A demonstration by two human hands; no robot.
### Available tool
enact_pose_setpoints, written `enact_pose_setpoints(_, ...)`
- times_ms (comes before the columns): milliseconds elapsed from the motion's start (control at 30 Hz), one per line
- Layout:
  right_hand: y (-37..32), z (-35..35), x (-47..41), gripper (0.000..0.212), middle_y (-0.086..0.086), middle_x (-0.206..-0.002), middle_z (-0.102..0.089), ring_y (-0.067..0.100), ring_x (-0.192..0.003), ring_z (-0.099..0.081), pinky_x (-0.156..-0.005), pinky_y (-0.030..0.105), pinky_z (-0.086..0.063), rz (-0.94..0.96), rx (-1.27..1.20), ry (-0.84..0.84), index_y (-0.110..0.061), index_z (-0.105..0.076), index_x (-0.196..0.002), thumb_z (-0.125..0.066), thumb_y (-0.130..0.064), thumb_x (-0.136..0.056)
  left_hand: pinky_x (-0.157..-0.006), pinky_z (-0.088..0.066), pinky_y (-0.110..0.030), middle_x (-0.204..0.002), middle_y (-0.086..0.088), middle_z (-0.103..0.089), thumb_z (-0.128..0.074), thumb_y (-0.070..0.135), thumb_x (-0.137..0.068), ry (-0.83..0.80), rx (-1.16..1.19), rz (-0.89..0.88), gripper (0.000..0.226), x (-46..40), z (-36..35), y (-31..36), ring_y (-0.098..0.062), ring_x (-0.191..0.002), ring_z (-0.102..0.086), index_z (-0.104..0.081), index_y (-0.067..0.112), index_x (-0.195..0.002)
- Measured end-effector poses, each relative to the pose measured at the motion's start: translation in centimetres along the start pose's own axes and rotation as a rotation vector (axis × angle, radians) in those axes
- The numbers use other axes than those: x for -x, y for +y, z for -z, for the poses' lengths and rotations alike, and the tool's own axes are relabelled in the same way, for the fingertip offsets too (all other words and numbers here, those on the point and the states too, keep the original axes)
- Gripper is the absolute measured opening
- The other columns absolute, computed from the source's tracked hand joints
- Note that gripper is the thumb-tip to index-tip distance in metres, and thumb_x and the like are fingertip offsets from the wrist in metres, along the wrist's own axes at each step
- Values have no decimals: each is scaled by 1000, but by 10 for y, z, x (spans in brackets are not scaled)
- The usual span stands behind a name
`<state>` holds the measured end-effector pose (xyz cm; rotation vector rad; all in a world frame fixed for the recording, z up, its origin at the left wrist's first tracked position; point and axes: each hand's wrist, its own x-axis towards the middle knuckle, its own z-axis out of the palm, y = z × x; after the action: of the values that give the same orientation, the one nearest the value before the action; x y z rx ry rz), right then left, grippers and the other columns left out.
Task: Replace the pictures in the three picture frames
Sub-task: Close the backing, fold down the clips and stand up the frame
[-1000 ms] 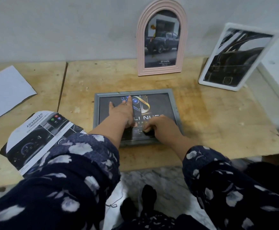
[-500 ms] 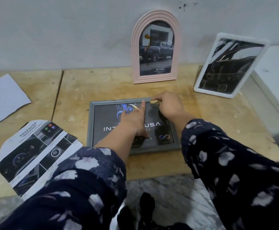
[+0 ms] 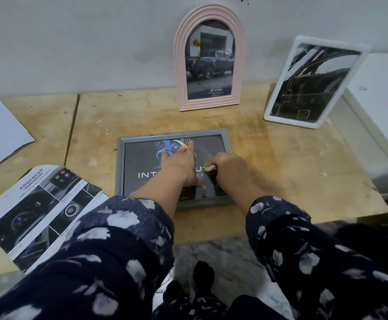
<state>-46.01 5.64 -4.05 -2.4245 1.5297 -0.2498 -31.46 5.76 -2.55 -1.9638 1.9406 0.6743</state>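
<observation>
The gray frame (image 3: 174,168) lies flat on the counter (image 3: 280,172), right in front of the person, with its long side going left to right. The left hand (image 3: 180,162) is laid flat on the dark picture (image 3: 140,165) inside it, with the fingers (image 3: 189,146) straight and a little spread, pointing away toward the wall. It looks like this hand is pressing down so the frame does not slide. The right hand (image 3: 228,168) is just beside it, over the right half of the picture, and its fingers are curled and pinching a small pale thing (image 3: 210,168). It is too small to tell what that thing is. Both hands are on the frame, so neither one has to reach far, but the right hand is the one nearer to the frame's right edge and bottom right corner. My guess is that any work along that side is best done by the right hand while the left hand holds the frame down. The pink frame (image 3: 209,58) and the white frame (image 3: 313,83) stand farther back against the wall, each with a car picture in it. A loose printed sheet (image 3: 38,204) lies on the counter to the left, well apart from the gray frame.
</observation>
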Motion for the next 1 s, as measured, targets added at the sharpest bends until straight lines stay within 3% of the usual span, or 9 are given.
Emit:
enact_pose_setpoints(100, -3, 3, 17, 20, 4, -104, -67, 27, -97, -62, -78, 31, -46, -63, 16, -75, -22, -73, -101, -65, -16, -84, -117, 2, -51, -162, -6, -8, -71, 55, -78, -25, -13, 10, 121, 2, 3, 1, -24, -146, -21, 15, 14, -152)
enact_pose_setpoints(300, -7, 15, 36, 30, -1, -114, -66, 21, -106, -60, -85, 27, -44, -115, -7, -191, -27, -71, -106, -58, -8, -86, -117, 5, -53, -162, -6, -8, -71, 51, -80, -30, -12, 18, 118, 0, 5, 2, -23, -148, -16, 14, 14, -153)
enact_pose_setpoints(400, 1, 31, 30, 30, -1, -109, -66, 20, -102, -61, -78, 23, -44, -189, -118, -317, -24, -73, -102, -56, -5, -86, -116, 4, -56, -161, -6, -11, -73, 49, -78, -20, -2, -1, 120, 1, 5, 3, -24, -147, -17, 15, 16, -153)
enact_pose_setpoints(500, 17, 56, 15, 18, -2, -91, -66, 18, -89, -62, -72, 26, -51, -354, -471, -216, -16, -74, -93, -64, -6, -82, -115, 0, -60, -161, -6, -6, -73, 45, -75, -8, -17, -20, 123, -1, 6, 7, -26, -148, -8, 19, 19, -152)
enact_pose_setpoints(600, 37, 63, -9, 34, 1, -101, -63, 18, -83, -60, -71, 29, -51, -489, -474, -84, -20, -72, -107, -52, 0, -87, -116, -2, -59, -160, -6, 0, -72, 51, -74, 23, -10, -87, 122, -9, 9, 22, -25, -148, -1, 15, 18, -153)
enact_pose_setpoints(700, 52, 53, -34, 42, 6, -117, -66, 21, -91, -62, -77, 26, -50, -541, -475, 26, -23, -71, -108, -47, 4, -87, -118, -4, -52, -162, -1, 3, -75, 57, -71, 49, 12, -176, 126, -21, 13, 37, -20, -149, -2, 11, 14, -153)
enact_pose_setpoints(800, 59, 41, -58, 43, 7, -110, -68, 22, -85, -63, -72, 26, -48, -517, -466, 35, -22, -71, -105, -45, 7, -87, -118, -11, -48, -160, -4, -15, -76, 58, -69, 16, -30, -136, 131, -29, 18, 41, -20, -146, -18, 13, 11, -153)
enact_pose_setpoints(867, 59, 34, -72, 41, 5, -112, -68, 21, -99, -62, -80, 24, -45, -452, -424, 29, -18, -72, -105, -46, 7, -85, -116, -15, -47, -157, -4, -25, -76, 60, -67, 6, -76, -95, 134, -32, 19, 43, -22, -142, -27, 14, 11, -152)
enact_pose_setpoints(1000, 59, 18, -89, 43, 5, -119, -67, 23, -113, -60, -98, 29, -45, -326, -288, -29, -16, -71, -110, -46, 6, -83, -118, -15, -49, -158, -2, -22, -74, 65, -66, -13, -145, -76, 135, -37, 18, 46, -21, -143, -26, 15, 10, -152)
